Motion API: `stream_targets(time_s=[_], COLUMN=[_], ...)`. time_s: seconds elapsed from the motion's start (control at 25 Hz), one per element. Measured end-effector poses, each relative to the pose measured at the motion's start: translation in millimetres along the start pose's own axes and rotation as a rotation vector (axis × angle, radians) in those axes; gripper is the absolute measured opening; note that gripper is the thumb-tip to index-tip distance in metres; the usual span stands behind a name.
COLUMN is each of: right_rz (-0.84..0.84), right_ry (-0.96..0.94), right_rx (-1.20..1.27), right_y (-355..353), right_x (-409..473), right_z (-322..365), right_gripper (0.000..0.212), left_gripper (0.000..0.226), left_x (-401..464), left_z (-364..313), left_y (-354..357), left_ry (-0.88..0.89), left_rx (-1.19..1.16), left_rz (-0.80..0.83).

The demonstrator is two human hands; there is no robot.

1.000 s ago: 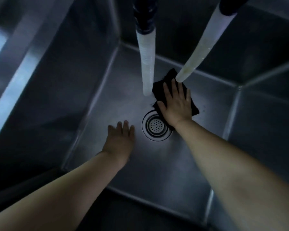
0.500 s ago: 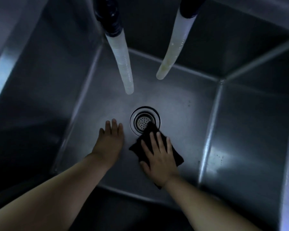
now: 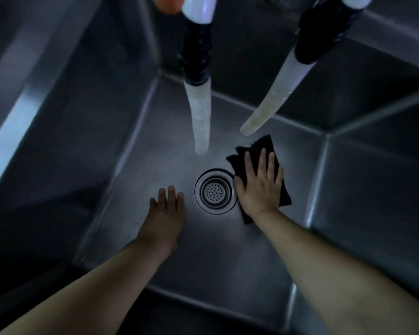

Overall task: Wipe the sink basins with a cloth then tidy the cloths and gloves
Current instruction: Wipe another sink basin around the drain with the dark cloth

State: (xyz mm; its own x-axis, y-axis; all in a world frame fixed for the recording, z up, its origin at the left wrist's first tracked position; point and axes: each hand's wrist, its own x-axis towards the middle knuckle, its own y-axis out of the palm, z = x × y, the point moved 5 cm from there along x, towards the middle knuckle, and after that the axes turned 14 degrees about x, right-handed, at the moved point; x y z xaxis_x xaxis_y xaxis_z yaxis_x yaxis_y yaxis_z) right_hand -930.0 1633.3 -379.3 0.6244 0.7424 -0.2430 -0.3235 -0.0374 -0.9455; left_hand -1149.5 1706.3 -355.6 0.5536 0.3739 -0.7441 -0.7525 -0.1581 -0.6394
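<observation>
I look down into a deep steel sink basin (image 3: 136, 151). A dark cloth (image 3: 264, 145) lies flat on the basin floor, just right of the round drain strainer (image 3: 215, 191). My right hand (image 3: 259, 187) presses on the cloth with straight, spread fingers, and the cloth shows beyond the fingertips and at the right of the palm. My left hand (image 3: 166, 213) rests flat on the bare basin floor left of the drain, fingers straight, holding nothing.
Two pale flexible tap hoses hang over the basin: the left hose (image 3: 200, 117) ends above the drain, the right hose (image 3: 269, 107) ends just above the cloth. Steep steel walls (image 3: 373, 189) close the basin on all sides. Something orange (image 3: 167, 3) shows at the top edge.
My right hand has slid the cloth from the near side of the drain to its far right side, below the right hose. My left hand stays flat left of the drain.
</observation>
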Motion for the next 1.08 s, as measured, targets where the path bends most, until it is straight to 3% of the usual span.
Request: stream_targets(time_s=[0.24, 0.48, 0.84, 1.08], right_rz=[0.021, 0.132, -0.011, -0.05], right_ry=[-0.241, -0.5, -0.32, -0.187], right_rx=[0.065, -0.113, -0.004, -0.091], right_y=[6.0, 13.8, -21.6, -36.1], right_x=[75.2, 137.1, 119.0, 92.8], right_z=[111.8, 177.3, 52.1, -44.7], right_gripper=[0.07, 0.071, 0.071, 0.066], left_gripper=[0.113, 0.114, 0.117, 0.119], left_x=[4.3, 8.8, 6.4, 7.5], left_z=[-1.9, -3.1, -5.4, -7.0], left_y=[0.6, 5.3, -0.7, -0.8], left_ry=[-0.005, -0.017, -0.043, -0.043], left_rx=[0.027, 0.039, 0.051, 0.077], left_rz=[0.003, 0.01, 0.062, 0.043])
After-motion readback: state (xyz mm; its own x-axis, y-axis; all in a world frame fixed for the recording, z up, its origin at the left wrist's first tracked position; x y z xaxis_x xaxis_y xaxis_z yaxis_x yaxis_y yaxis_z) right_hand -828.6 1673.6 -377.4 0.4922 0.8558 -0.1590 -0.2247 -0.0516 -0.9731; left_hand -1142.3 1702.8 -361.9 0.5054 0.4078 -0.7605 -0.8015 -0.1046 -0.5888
